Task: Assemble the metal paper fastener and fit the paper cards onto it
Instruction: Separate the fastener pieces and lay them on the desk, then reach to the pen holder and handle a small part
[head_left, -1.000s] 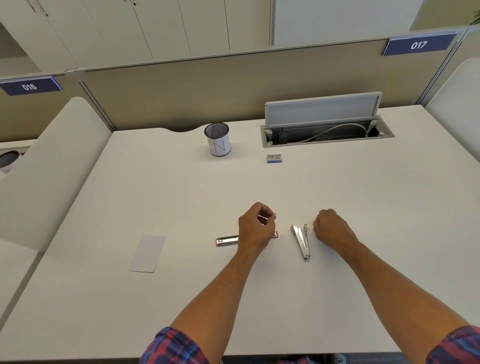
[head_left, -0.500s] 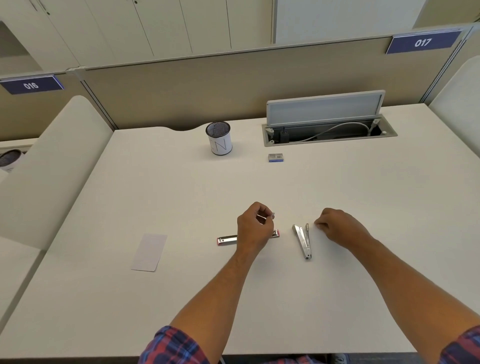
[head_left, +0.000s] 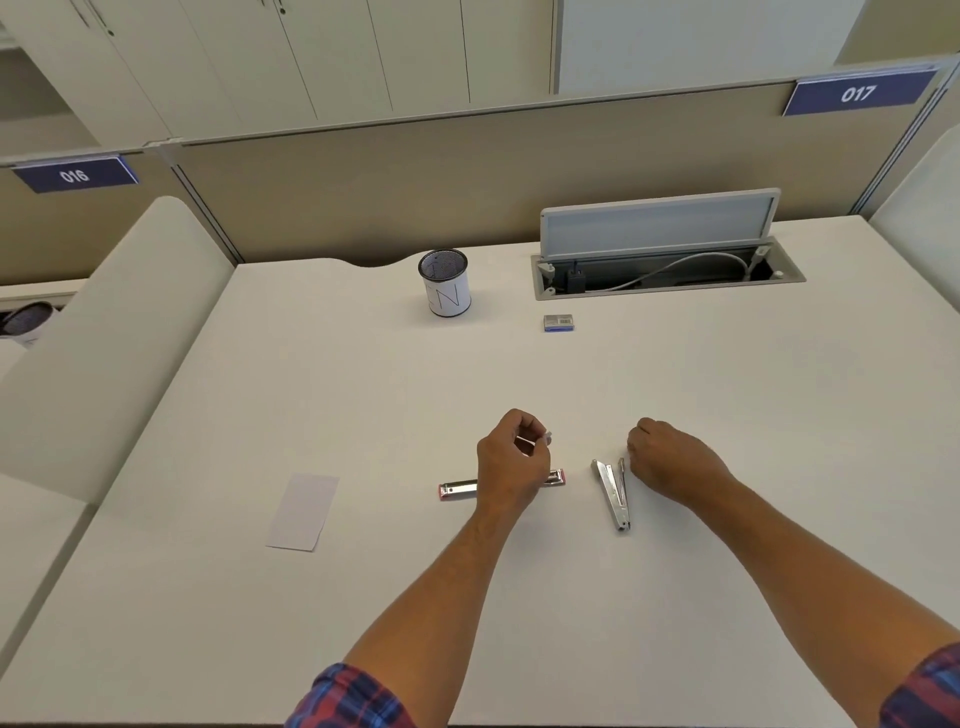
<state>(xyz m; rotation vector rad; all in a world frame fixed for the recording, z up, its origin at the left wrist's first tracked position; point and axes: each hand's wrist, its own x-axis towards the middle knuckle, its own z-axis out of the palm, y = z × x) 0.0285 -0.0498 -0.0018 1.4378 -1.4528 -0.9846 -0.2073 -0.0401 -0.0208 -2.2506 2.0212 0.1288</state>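
My left hand (head_left: 511, 460) hovers above a flat metal fastener bar with pink ends (head_left: 457, 489) and pinches a small silvery piece (head_left: 545, 438) between its fingertips. The bar's middle is hidden behind that hand. Two thin metal strips (head_left: 612, 491) lie in a narrow V just to the right. My right hand (head_left: 670, 460) rests on the desk beside their upper ends with its fingers curled; whether it holds anything is hidden. A stack of white paper cards (head_left: 304, 511) lies flat on the desk to the left.
A white mesh pen cup (head_left: 444, 283) stands at the back of the white desk (head_left: 727, 415). A small blue-and-grey box (head_left: 558, 322) lies near an open cable hatch (head_left: 670, 270). Beige partitions close the desk at the back and both sides.
My right hand has slid slightly right and away from the tops of the metal strips. The left hand stays put with the small piece.
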